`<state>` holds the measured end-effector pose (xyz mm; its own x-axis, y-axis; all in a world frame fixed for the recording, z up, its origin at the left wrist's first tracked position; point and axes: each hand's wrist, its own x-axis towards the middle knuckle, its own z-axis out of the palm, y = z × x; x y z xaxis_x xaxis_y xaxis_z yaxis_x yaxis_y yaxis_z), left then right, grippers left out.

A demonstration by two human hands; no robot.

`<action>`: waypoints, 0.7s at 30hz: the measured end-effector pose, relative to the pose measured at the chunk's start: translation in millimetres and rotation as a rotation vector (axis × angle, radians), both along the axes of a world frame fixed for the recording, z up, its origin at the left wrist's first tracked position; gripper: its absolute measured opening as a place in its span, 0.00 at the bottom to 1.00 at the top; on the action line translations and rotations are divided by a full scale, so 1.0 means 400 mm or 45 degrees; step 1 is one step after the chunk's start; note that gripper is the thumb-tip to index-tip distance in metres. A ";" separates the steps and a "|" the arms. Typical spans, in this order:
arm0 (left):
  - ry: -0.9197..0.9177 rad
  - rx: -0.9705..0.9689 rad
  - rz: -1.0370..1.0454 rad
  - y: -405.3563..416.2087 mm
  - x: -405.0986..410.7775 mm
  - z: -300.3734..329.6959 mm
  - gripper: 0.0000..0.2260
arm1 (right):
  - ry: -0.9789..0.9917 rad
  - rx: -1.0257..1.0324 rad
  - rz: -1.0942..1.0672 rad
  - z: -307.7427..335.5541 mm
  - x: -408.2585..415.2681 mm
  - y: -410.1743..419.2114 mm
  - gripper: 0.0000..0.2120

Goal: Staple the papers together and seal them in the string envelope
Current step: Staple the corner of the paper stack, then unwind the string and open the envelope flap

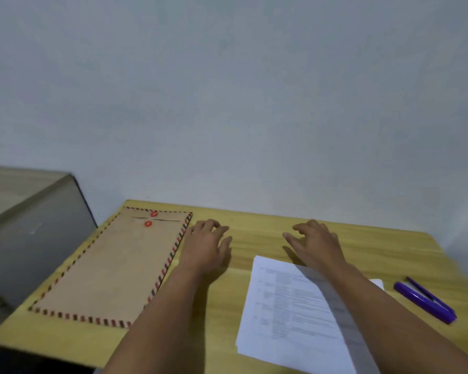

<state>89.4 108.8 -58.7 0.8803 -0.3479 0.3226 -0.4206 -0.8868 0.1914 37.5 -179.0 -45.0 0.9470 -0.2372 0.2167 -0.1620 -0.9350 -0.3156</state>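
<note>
A brown string envelope (pixel 114 268) with a red-and-black striped border and two red buttons lies flat on the left of the wooden table (pixel 254 225). White printed papers (pixel 289 306) lie at the right, partly under my right forearm. A purple stapler (pixel 424 300) rests at the far right. My left hand (pixel 208 244) hovers palm down just right of the envelope, fingers loosely spread, holding nothing. My right hand (pixel 314 244) hovers beyond the papers' far edge, fingers apart, empty.
A grey box-like object (pixel 33 238) stands off the table's left edge. A plain pale wall rises directly behind the table. The table's right edge runs just past the stapler.
</note>
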 end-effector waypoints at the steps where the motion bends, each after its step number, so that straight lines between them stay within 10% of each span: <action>1: 0.028 0.022 0.073 0.075 0.011 0.007 0.23 | 0.020 0.015 0.062 0.002 0.034 0.059 0.24; 12: 0.326 0.277 0.440 0.555 0.089 -0.040 0.29 | 0.260 -0.035 0.716 -0.035 0.232 0.674 0.35; 21: 0.346 0.128 0.471 0.560 0.021 -0.120 0.36 | 0.466 -0.169 0.692 -0.108 0.176 0.710 0.46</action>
